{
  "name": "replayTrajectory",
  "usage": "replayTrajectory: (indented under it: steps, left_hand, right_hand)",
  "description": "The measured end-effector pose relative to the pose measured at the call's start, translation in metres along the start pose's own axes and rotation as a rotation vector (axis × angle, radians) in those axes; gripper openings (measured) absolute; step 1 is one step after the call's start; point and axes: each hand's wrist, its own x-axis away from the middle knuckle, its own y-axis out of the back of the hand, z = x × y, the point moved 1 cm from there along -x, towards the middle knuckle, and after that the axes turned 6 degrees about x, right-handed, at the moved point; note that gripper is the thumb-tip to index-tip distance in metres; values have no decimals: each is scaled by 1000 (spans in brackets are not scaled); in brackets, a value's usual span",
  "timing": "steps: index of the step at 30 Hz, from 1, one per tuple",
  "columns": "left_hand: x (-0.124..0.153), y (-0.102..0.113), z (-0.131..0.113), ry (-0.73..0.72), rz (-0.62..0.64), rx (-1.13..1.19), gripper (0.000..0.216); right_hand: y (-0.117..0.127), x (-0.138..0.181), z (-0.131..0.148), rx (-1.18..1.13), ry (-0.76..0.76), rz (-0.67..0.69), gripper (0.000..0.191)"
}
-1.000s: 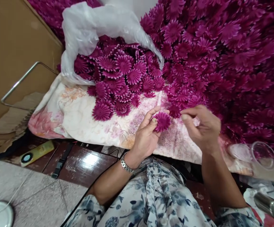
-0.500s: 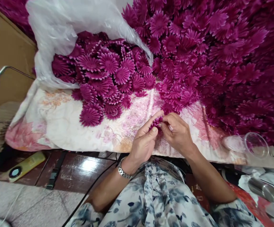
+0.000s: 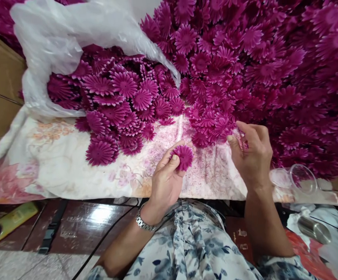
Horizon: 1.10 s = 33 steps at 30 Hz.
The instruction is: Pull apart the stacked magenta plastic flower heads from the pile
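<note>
**Magenta blooms, one at a time**

Over a floral cloth (image 3: 69,175), the left hand (image 3: 164,182) pinches a magenta flower head (image 3: 183,156) by its edge. The right hand (image 3: 252,153), fingers curled, touches the flower heap (image 3: 245,70); any catch is hidden. The bloom looks light, soft and crushable; grip its rim.
</note>
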Motion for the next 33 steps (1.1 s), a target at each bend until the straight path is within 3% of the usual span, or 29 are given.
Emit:
replayTrajectory:
  steps: [4,7,15,20,23,29,33]
  left_hand:
    - [-1,-8,7,90,28,13,27]
    - [-1,-7,11,111,74,-5,28]
    - [1,-2,15,35,70,-12,28]
    - [1,-2,9,3,80,9,26]
    - [0,-3,7,-4,64,4,26]
    - [2,-7,10,55,44,16,31]
    - [3,-5,12,74,102,12,43]
  right_hand:
    - [-9,12,36,-334,137,229,12]
    - [-17,17,50,-437,155,346,4]
    - [-18,16,47,-428,188,196,12]
    - [-6,1,7,-60,65,-83,11]
    - [-3,-1,0,25,48,-34,14]
    - [-17,20,48,-440,215,296,8]
    - [-23,26,59,-466,194,269,5]
